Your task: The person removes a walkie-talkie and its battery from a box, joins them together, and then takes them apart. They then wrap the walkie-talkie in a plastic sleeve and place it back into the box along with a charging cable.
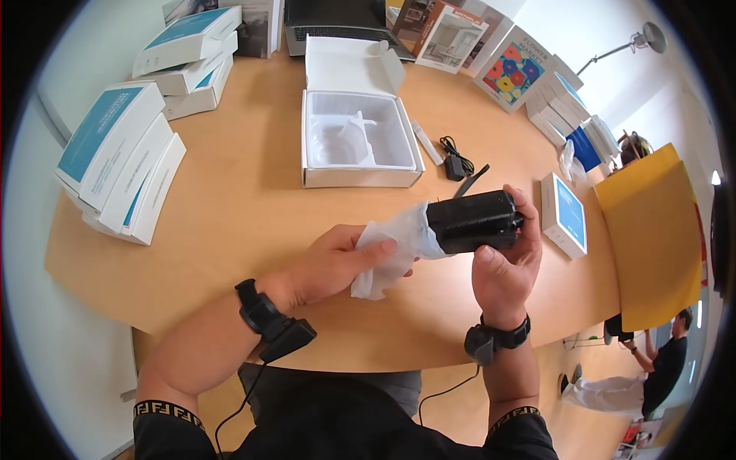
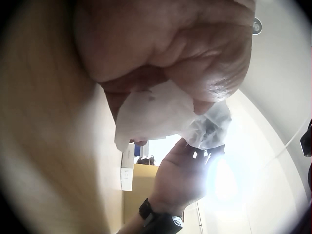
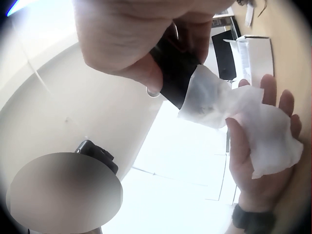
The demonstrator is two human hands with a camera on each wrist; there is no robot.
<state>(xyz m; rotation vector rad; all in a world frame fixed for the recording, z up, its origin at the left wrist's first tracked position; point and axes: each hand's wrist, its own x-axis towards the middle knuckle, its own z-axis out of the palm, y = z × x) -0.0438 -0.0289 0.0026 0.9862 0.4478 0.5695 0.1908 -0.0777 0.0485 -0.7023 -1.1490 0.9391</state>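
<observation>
Above the table, in the head view, a black cylinder-like device (image 1: 469, 222) is held nearly level. My right hand (image 1: 502, 284) grips its right end, thumb below and fingers round the far side. A thin white wrapping sleeve (image 1: 418, 230) covers the device's left end and trails leftward. With thumb and fingers my left hand (image 1: 333, 264) pinches the loose part of that sleeve. The right wrist view shows the black device (image 3: 175, 73) sticking out of the crumpled sleeve (image 3: 207, 97). In the left wrist view, the sleeve (image 2: 156, 109) hides most of the device.
An open white box (image 1: 360, 178) with a moulded insert stands behind the hands. Beside it lie a white stick-like item (image 1: 427, 143) and a black power adapter (image 1: 458, 165). Stacked boxes (image 1: 115, 153) stand left; a single box (image 1: 563, 215) lies right, near a yellow panel (image 1: 652, 238).
</observation>
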